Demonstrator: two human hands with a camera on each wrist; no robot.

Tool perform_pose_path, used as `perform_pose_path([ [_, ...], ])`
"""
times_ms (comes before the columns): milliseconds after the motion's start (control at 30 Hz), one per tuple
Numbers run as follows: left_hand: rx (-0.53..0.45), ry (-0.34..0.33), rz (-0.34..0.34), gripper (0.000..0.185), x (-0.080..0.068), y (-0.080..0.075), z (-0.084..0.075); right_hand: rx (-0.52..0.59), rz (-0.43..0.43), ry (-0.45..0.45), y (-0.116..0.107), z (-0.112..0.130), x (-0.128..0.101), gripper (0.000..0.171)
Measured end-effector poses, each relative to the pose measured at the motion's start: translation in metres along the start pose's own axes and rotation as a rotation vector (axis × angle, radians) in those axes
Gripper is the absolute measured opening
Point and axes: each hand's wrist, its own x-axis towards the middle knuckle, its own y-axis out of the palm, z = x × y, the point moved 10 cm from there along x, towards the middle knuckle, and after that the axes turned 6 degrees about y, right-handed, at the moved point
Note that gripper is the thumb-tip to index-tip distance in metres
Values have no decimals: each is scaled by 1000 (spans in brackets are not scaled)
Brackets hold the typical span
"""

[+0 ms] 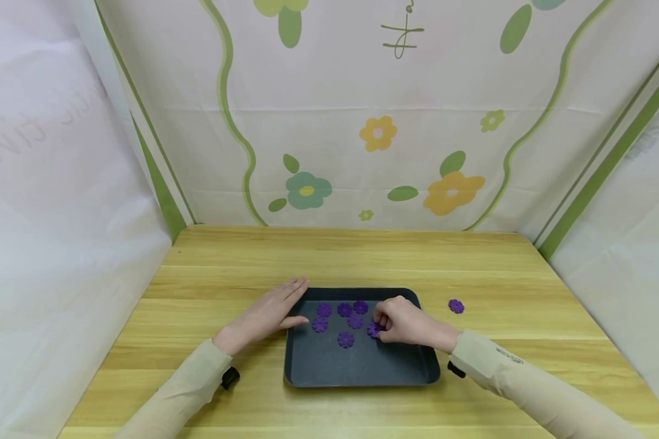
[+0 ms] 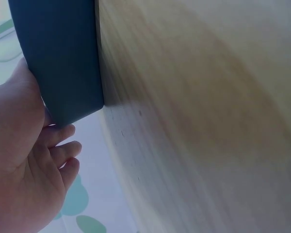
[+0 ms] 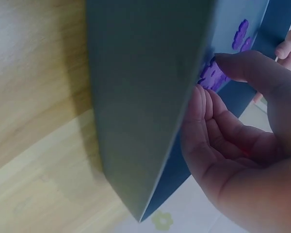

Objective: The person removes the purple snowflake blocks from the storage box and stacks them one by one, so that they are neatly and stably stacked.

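Observation:
Between its thumb and fingertips, my right hand (image 1: 409,322) pinches a purple notched plastic disc (image 3: 212,76) just above or on the floor of a dark baking tray (image 1: 362,369). I cannot tell whether that disc touches the tray. Several more purple discs (image 1: 345,339) lie flat in the tray, mostly toward its back left. My left hand (image 1: 263,314) holds the tray's back left corner. Its thumb lies over the left rim, and in the left wrist view its fingers (image 2: 63,154) bend round the outside of the corner.
A single purple disc (image 1: 456,306) lies on the wooden table (image 1: 241,256) to the right of the tray, beyond the right forearm. White fabric walls (image 1: 340,79) with printed flowers enclose the back and both sides.

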Motion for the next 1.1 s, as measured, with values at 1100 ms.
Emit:
perform_pose_path([
  [1100, -14, -6, -1, 78, 0, -2, -1, 22, -118, 188, -61, -59, -30, 15],
])
